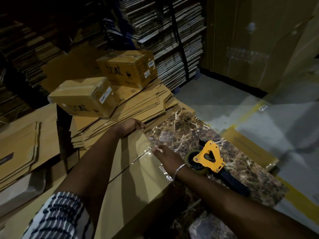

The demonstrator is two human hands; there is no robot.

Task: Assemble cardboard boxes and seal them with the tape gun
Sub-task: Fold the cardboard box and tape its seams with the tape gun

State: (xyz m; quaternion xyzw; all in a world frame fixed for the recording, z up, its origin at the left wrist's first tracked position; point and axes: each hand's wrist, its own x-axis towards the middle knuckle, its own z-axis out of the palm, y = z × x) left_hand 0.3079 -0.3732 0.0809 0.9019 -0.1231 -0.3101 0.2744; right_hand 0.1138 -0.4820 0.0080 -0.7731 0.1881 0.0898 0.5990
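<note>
a dim warehouse or packing area, by the look of it: tall stacks of flattened cartons (172,40) on shelving along the back, more flat cardboard sheets (131,109) heaped near a marble-patterned worktop (198,135), sealed branded boxes (127,68) on top, grey concrete floor (224,100) with a yellow painted line (248,112) and a "p27" bay label (263,107).

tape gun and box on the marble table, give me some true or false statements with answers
1. The tape gun lies on the marble table, held by neither hand. True.
2. The right hand grips the tape gun. False: it presses clear tape on the box.
3. The left hand is at the box's far edge. True.
4. Two printed boxes sit on stacked flat cardboard. True.
5. The tape gun's frame is red. False: yellow.
</note>
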